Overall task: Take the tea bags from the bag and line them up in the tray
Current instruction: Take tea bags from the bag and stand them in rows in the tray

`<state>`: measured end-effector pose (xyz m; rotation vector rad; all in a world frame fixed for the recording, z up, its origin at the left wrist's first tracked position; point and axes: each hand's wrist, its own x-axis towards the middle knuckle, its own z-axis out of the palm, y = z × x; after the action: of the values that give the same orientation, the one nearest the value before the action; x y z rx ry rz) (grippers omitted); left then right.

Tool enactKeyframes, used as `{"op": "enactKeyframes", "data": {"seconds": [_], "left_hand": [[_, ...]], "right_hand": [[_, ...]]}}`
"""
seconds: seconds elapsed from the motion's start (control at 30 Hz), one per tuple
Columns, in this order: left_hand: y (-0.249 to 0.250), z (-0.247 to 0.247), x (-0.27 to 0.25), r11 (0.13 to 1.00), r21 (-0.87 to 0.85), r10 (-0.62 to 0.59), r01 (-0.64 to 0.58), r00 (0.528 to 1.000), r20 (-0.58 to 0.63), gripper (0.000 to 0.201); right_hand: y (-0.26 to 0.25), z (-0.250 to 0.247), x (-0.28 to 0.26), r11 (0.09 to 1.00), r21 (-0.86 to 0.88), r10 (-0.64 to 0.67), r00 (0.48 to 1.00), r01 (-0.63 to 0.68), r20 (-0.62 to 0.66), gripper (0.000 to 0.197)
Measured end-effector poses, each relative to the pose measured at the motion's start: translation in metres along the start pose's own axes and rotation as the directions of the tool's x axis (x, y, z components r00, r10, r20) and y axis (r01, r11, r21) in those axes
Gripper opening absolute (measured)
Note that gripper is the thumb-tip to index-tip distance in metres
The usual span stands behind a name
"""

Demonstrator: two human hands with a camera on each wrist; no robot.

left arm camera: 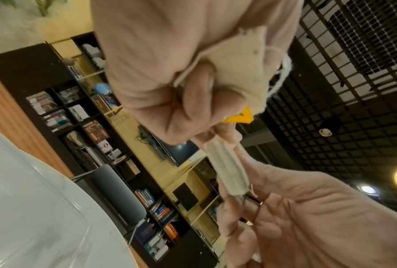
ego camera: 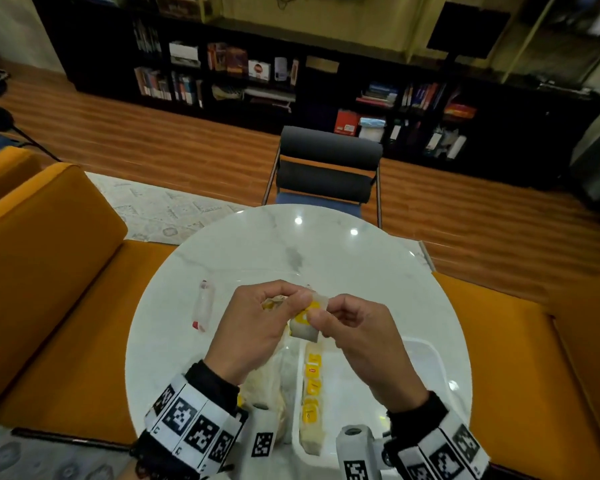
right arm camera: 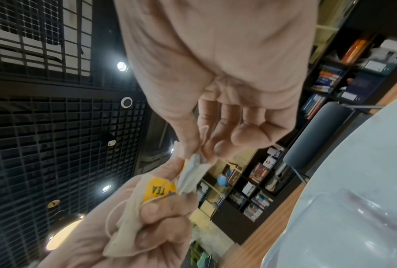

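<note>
- Left hand (ego camera: 253,323) is curled round a bunch of cream paper tea bags with yellow tags (right arm camera: 133,217); its thumb and forefinger pinch one pale tea bag (ego camera: 303,322)
- Right hand (ego camera: 357,334) pinches that same bag's other end between thumb and forefinger; its other fingers are loosely curled
- Below both wrists, the clear plastic tray (ego camera: 426,351) on the round white marble table (ego camera: 326,251) holds a row of yellow-tagged tea bags (ego camera: 312,386); beneath the left palm lies the crumpled clear plastic bag (ego camera: 271,382)

The right hand (right arm camera: 225,87) pinches a tea bag (right arm camera: 192,174) just above the left hand (right arm camera: 124,226), which grips another.
</note>
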<state>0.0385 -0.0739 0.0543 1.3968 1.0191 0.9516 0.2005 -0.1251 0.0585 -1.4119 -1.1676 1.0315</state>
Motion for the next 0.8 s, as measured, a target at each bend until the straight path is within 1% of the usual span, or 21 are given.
{"op": "enactKeyframes", "data": {"seconds": [0.1, 0.2, 0.27, 0.33, 0.4, 0.47, 0.53, 0.6, 0.67, 0.7, 0.73, 0.8], "left_hand": [[-0.006, 0.002, 0.001, 0.999, 0.015, -0.05, 0.049, 0.998, 0.032, 0.015], [-0.015, 0.007, 0.003, 0.998, 0.039, -0.045, 0.044, 0.998, 0.032, 0.01], [-0.02, 0.012, 0.002, 0.998, 0.031, -0.062, 0.06, 0.996, 0.06, 0.01], [-0.03, 0.014, -0.001, 0.995, 0.06, -0.088, 0.083, 0.991, 0.099, 0.01], [-0.044, 0.012, -0.006, 0.981, 0.142, -0.154, 0.132, 0.976, 0.152, 0.013], [-0.059, 0.011, -0.014, 0.951, 0.263, -0.228, 0.161, 0.94, 0.252, 0.014], [-0.072, 0.015, -0.024, 0.908, 0.379, -0.318, 0.178, 0.882, 0.348, 0.011], [-0.083, 0.024, -0.036, 0.877, 0.437, -0.396, 0.198, 0.814, 0.425, 0.011], [-0.093, 0.034, -0.046, 0.843, 0.49, -0.465, 0.223, 0.761, 0.452, 0.011], [-0.097, 0.038, -0.05, 0.821, 0.518, -0.498, 0.24, 0.744, 0.446, 0.007], [-0.101, 0.041, -0.053, 0.799, 0.548, -0.522, 0.248, 0.738, 0.427, 0.005], [-0.11, 0.044, -0.059, 0.753, 0.619, -0.538, 0.223, 0.75, 0.384, 0.019]], "right_hand": [[0.001, -0.004, -0.003, 1.0, 0.013, -0.014, 0.998, 0.015, -0.068, 0.016], [0.004, -0.01, -0.008, 0.999, -0.031, 0.018, 0.999, -0.019, -0.043, 0.018], [0.008, -0.014, -0.011, 0.997, -0.057, 0.045, 0.998, -0.047, -0.037, 0.02], [0.021, -0.023, -0.008, 0.993, -0.094, 0.069, 0.994, -0.077, -0.085, 0.02], [0.047, -0.036, -0.001, 0.975, -0.156, 0.133, 0.979, -0.156, -0.153, 0.021], [0.085, -0.048, 0.009, 0.946, -0.16, 0.25, 0.947, -0.283, -0.199, 0.023], [0.122, -0.057, 0.019, 0.894, -0.155, 0.385, 0.898, -0.42, -0.212, 0.029], [0.153, -0.06, 0.029, 0.845, -0.194, 0.459, 0.862, -0.498, -0.214, 0.036], [0.174, -0.06, 0.039, 0.814, -0.225, 0.5, 0.844, -0.535, -0.196, 0.036], [0.181, -0.059, 0.044, 0.809, -0.226, 0.512, 0.84, -0.542, -0.181, 0.036], [0.187, -0.057, 0.049, 0.807, -0.228, 0.519, 0.839, -0.544, -0.167, 0.035], [0.195, -0.054, 0.056, 0.805, -0.239, 0.527, 0.839, -0.543, -0.131, 0.031]]}}
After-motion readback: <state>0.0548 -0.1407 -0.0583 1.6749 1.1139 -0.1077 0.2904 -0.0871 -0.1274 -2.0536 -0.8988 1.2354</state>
